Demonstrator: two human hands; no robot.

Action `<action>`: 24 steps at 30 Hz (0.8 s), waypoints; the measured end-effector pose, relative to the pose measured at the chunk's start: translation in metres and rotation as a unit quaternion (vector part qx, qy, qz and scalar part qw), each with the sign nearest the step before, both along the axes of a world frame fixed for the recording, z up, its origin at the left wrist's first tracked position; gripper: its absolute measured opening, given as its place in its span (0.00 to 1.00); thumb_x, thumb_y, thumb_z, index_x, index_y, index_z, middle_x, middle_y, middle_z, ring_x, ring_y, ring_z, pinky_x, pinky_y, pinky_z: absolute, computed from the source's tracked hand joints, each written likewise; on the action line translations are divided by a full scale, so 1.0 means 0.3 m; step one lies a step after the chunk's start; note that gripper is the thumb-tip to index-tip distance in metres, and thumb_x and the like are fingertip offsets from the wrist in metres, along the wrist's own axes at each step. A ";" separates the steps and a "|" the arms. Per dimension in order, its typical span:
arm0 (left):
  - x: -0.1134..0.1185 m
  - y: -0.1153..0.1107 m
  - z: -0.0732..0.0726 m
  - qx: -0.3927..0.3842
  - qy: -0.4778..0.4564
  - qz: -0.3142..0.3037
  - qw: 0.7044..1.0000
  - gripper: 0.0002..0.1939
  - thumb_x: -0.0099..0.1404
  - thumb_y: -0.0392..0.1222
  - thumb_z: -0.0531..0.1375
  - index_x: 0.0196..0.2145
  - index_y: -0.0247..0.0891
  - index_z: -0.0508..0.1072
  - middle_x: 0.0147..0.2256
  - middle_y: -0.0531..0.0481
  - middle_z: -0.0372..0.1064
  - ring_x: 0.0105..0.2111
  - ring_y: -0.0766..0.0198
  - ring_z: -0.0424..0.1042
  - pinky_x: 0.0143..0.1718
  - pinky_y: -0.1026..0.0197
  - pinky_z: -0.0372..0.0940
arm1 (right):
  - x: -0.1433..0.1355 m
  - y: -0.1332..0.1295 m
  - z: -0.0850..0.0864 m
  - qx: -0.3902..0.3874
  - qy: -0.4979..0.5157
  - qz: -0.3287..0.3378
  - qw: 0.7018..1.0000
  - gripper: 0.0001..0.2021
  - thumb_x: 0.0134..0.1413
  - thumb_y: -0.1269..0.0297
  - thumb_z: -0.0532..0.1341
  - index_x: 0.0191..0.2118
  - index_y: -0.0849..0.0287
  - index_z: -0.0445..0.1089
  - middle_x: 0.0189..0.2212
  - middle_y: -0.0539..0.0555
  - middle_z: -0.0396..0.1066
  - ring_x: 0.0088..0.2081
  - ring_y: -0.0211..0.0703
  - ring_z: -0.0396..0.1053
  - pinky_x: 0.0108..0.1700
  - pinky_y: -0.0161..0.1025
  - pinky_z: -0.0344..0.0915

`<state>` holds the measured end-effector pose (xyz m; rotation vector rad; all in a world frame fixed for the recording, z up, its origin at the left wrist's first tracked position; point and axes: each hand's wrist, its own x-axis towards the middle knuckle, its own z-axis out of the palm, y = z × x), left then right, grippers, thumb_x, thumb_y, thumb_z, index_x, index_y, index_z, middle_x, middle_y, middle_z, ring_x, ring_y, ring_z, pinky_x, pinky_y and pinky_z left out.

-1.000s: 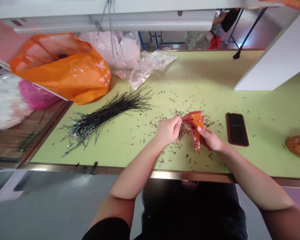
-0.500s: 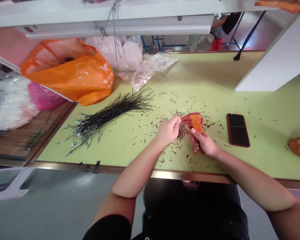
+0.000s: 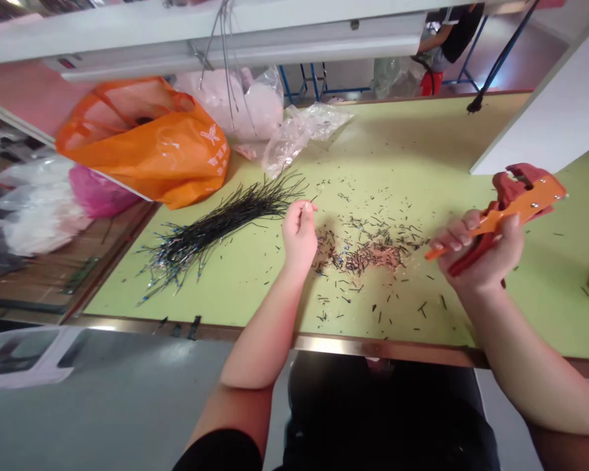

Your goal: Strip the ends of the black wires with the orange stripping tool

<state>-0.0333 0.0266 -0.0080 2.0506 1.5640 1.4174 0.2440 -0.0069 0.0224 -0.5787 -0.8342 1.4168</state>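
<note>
An orange and red wire stripper [image 3: 527, 196] is in my right hand [image 3: 491, 255], raised at the right with the fingers wrapped round its handles and its jaws up and away from me. My left hand [image 3: 300, 235] is closed in a pinch near the middle of the table. From its fingertips pokes a short dark end, seemingly a thin black wire [image 3: 315, 198]; the rest of it is hidden. Just left of this hand lies a bundle of black wires [image 3: 226, 219] with small blue and pale tips at the near-left end. Short offcuts [image 3: 368, 255] are heaped between my hands.
An orange bag [image 3: 152, 154] and clear plastic bags [image 3: 304, 131] stand behind the wires. A white panel [image 3: 535, 111] rises at the back right, and a shelf [image 3: 255, 52] crosses overhead. Beyond the table, a person [image 3: 446, 46] is partly visible.
My right hand has lifted the wire stripper away to the right, over where the phone lay. My left hand has moved left from the tool's jaws towards the wire bundle.
</note>
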 end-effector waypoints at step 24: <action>0.156 -0.190 0.064 0.089 0.173 -0.065 0.979 0.09 0.71 0.34 0.55 0.34 0.38 0.73 0.19 0.56 0.68 0.19 0.69 0.62 0.21 0.63 0.47 | -0.140 -0.059 -0.234 -0.020 -0.159 0.157 0.975 0.25 0.65 0.35 0.57 0.52 0.48 0.73 0.45 0.57 0.78 0.54 0.60 0.76 0.48 0.55 0.80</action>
